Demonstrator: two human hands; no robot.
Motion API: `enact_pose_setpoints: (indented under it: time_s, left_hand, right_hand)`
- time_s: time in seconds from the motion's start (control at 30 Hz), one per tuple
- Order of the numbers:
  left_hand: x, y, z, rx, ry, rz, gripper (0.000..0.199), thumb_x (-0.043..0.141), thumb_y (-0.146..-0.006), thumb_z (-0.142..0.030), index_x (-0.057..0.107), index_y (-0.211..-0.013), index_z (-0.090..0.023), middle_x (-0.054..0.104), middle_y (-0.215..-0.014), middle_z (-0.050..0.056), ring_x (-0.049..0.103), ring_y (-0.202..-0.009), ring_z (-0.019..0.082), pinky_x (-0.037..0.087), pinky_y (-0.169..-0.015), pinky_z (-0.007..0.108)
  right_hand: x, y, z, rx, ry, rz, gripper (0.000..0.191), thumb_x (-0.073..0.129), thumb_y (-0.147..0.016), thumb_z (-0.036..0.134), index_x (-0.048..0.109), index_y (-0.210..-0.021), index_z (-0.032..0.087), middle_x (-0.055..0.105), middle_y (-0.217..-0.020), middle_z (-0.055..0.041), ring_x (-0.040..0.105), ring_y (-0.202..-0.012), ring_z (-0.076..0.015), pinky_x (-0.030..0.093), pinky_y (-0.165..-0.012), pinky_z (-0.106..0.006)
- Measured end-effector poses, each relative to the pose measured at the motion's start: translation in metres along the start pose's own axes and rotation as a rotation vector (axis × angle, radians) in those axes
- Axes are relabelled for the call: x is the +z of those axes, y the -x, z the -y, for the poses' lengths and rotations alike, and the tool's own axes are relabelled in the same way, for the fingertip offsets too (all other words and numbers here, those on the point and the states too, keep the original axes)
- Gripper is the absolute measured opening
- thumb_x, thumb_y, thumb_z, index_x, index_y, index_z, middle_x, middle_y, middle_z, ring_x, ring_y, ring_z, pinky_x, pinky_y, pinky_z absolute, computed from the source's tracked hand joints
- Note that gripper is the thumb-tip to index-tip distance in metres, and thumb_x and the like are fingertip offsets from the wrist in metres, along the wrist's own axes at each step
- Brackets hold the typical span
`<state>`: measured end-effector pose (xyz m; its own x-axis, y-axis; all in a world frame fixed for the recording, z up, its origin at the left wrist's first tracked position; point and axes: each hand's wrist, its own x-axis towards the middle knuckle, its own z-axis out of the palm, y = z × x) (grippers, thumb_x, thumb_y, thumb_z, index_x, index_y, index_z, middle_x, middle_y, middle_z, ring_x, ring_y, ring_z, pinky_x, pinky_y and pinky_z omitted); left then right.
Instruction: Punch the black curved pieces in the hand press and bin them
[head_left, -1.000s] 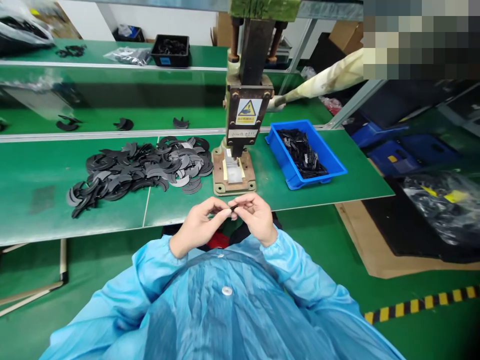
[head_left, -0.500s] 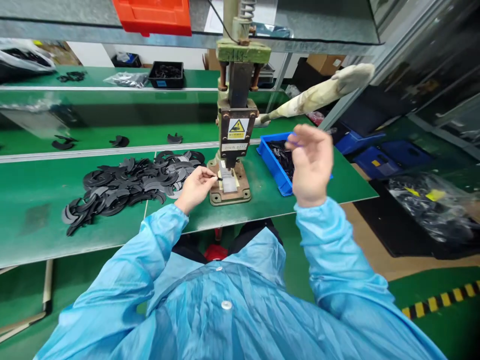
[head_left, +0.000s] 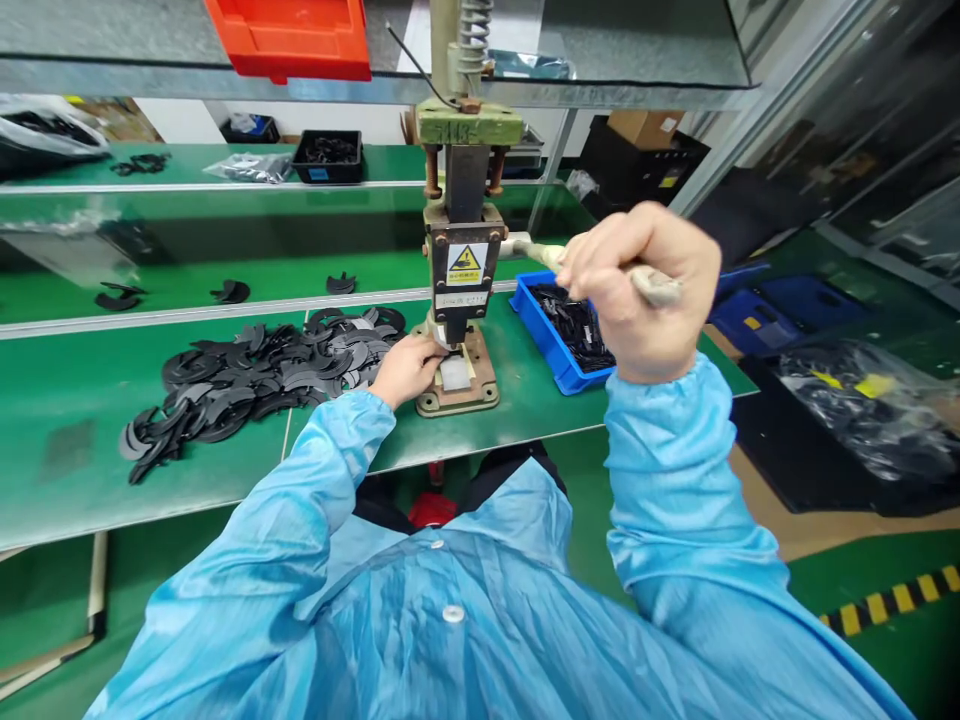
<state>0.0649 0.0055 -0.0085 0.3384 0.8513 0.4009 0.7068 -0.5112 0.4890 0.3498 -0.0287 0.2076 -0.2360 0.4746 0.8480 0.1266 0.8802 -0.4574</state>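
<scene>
A green hand press with a warning label stands at the middle of the bench. My left hand is at the press base, its fingertips pinched on a small black piece under the ram, mostly hidden. My right hand is wrapped round the wrapped press lever, whose tip shows beside the fingers. Left of the press lies a heap of black curved pieces. Right of it sits a blue bin holding black pieces.
Several black curved pieces lie behind the heap, one of them nearest the press. A black tray sits on the rear shelf. An orange bin stands on the upper shelf. The bench's front edge runs close to my body.
My right hand has closed round the lever, which now sits lower and points toward me. The ram has dropped slightly. My left hand has moved a little further in under it.
</scene>
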Motion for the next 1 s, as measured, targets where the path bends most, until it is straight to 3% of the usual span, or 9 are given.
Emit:
enact_pose_setpoints:
  time_s: [0.1,0.23,0.33,0.4,0.5,0.6,0.7,0.83,1.0]
  left_hand:
    - [0.001,0.001,0.002,-0.002,0.010,-0.002,0.028,0.058,-0.103,-0.027,0.084,-0.112,-0.023,0.083,-0.121,0.010,0.072,-0.119,0.029,0.053,-0.110,0.046]
    - [0.004,0.003,0.002,-0.009,0.026,0.001,0.029,0.058,-0.104,-0.030,0.084,-0.113,-0.023,0.083,-0.123,0.010,0.072,-0.119,0.029,0.054,-0.110,0.048]
    - [0.000,0.002,-0.001,0.000,0.017,0.041,0.030,0.056,-0.104,-0.029,0.083,-0.115,-0.022,0.082,-0.126,0.010,0.072,-0.121,0.030,0.053,-0.111,0.049]
    - [-0.012,0.003,0.000,0.013,-0.003,0.061,0.032,0.054,-0.104,-0.027,0.082,-0.120,-0.021,0.081,-0.129,0.011,0.071,-0.123,0.030,0.052,-0.113,0.049]
    - [-0.044,0.015,0.010,-0.031,-0.081,0.015,0.035,0.053,-0.104,-0.026,0.078,-0.126,-0.020,0.079,-0.130,0.012,0.069,-0.126,0.031,0.049,-0.115,0.050]
    - [-0.079,0.047,0.024,-0.104,-0.197,-0.035,0.032,0.054,-0.104,-0.030,0.078,-0.124,-0.021,0.078,-0.130,0.013,0.066,-0.127,0.034,0.047,-0.115,0.056]
    - [-0.094,0.089,0.027,-0.159,-0.316,0.009,0.030,0.058,-0.105,-0.037,0.080,-0.120,-0.025,0.077,-0.131,0.013,0.064,-0.127,0.037,0.046,-0.113,0.059]
    - [-0.077,0.132,0.009,-0.215,-0.411,0.081,0.035,0.063,-0.104,-0.046,0.080,-0.127,-0.027,0.071,-0.145,0.014,0.059,-0.131,0.043,0.045,-0.107,0.062]
    - [-0.048,0.158,-0.019,-0.185,-0.374,0.144,0.042,0.059,-0.107,-0.048,0.074,-0.141,-0.028,0.067,-0.155,0.014,0.059,-0.135,0.042,0.043,-0.107,0.059]
  right_hand:
    - [0.003,0.024,0.000,-0.036,-0.015,0.035,0.042,0.072,-0.095,0.053,0.056,-0.071,0.024,0.062,-0.073,0.0036,0.074,-0.087,-0.0163,0.064,-0.104,-0.051]
    - [0.020,0.067,-0.011,-0.105,0.072,-0.089,0.039,0.071,-0.094,0.042,0.052,-0.063,0.027,0.058,-0.062,0.0046,0.070,-0.073,-0.0167,0.064,-0.104,-0.053]
    - [0.030,0.096,-0.023,-0.123,0.121,-0.132,0.035,0.070,-0.092,0.039,0.053,-0.064,0.028,0.061,-0.060,0.0049,0.071,-0.075,-0.0193,0.061,-0.109,-0.057]
    - [0.033,0.107,-0.028,-0.115,0.130,-0.140,0.033,0.070,-0.092,0.040,0.054,-0.065,0.029,0.063,-0.062,0.0043,0.073,-0.078,-0.0210,0.060,-0.111,-0.060]
    - [0.037,0.113,-0.033,-0.129,0.115,-0.184,0.032,0.070,-0.091,0.039,0.054,-0.065,0.029,0.064,-0.063,0.0046,0.074,-0.080,-0.0214,0.060,-0.110,-0.061]
    - [0.042,0.112,-0.037,-0.171,0.101,-0.244,0.033,0.070,-0.091,0.038,0.053,-0.065,0.028,0.063,-0.062,0.0049,0.072,-0.078,-0.0202,0.061,-0.107,-0.059]
    - [0.048,0.111,-0.041,-0.206,0.078,-0.305,0.033,0.071,-0.090,0.038,0.052,-0.066,0.026,0.062,-0.061,0.0048,0.071,-0.076,-0.0190,0.062,-0.104,-0.058]
    - [0.051,0.111,-0.042,-0.191,0.063,-0.343,0.035,0.071,-0.092,0.042,0.053,-0.066,0.026,0.062,-0.062,0.0049,0.070,-0.075,-0.0185,0.062,-0.104,-0.058]
    - [0.049,0.112,-0.039,-0.167,0.117,-0.324,0.038,0.070,-0.092,0.046,0.052,-0.065,0.027,0.062,-0.060,0.0048,0.072,-0.074,-0.0198,0.064,-0.103,-0.061]
